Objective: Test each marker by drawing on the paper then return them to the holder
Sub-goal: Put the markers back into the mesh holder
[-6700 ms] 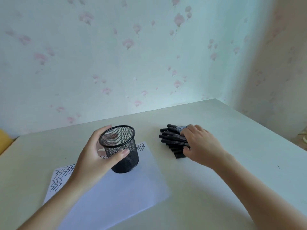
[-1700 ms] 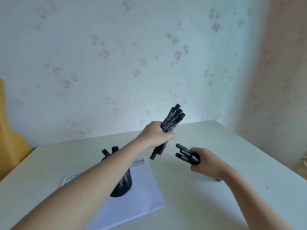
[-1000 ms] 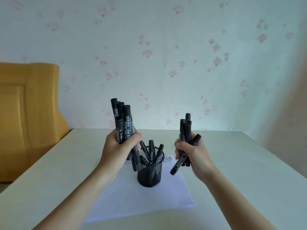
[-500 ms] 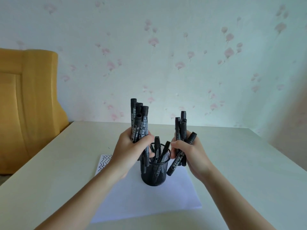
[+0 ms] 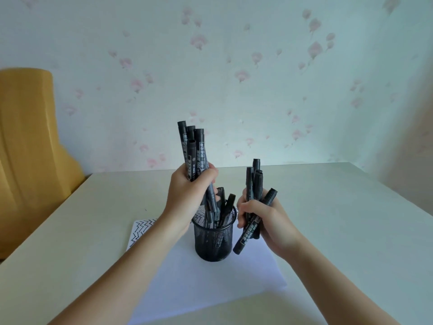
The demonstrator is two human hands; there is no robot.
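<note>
Both hands full of markers over the holder

The left hand grips a marker bundle, its lower ends dipping into the mesh holder on the paper; the right hand clutches another bunch just beside it.

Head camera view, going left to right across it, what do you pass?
Yellow chair → zigzag marks on the paper → left hand gripping a marker bundle → mesh holder → right hand gripping markers.

One holder stands on one paper. The left hand grips about four markers, the right hand about five. Those in the holder are too crowded to count.
</note>
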